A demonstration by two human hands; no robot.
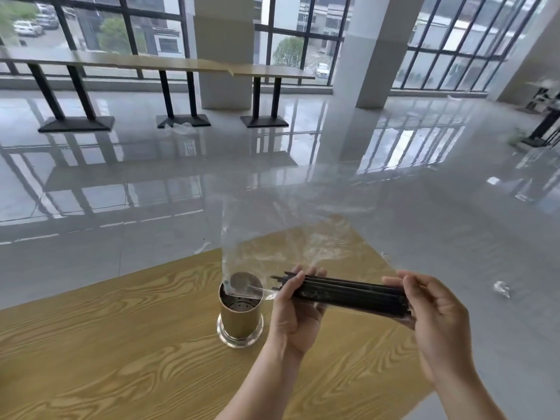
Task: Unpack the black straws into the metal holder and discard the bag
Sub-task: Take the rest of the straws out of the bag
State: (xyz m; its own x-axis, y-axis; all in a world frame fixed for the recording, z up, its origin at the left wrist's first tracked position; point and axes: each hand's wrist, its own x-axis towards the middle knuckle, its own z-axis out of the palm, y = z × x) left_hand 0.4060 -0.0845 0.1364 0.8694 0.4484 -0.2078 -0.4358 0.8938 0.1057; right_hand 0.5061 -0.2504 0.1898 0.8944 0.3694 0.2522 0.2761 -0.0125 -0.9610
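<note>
A bundle of thin black plastic straws (345, 295) lies level above the wood-grain desk (121, 344), partly inside a clear, crinkled plastic bag (303, 237). The left hand (292, 310) grips the bundle's left end; the right hand (436, 316) pinches its right end. Just left of the hands, a cylindrical metal holder (240, 316) stands upright on the desk, the bag's corner drooping into its mouth.

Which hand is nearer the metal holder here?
Left. The left hand grips the straws just right of the holder, nearly touching it. The right hand holds the bundle's far end, well away.
</note>
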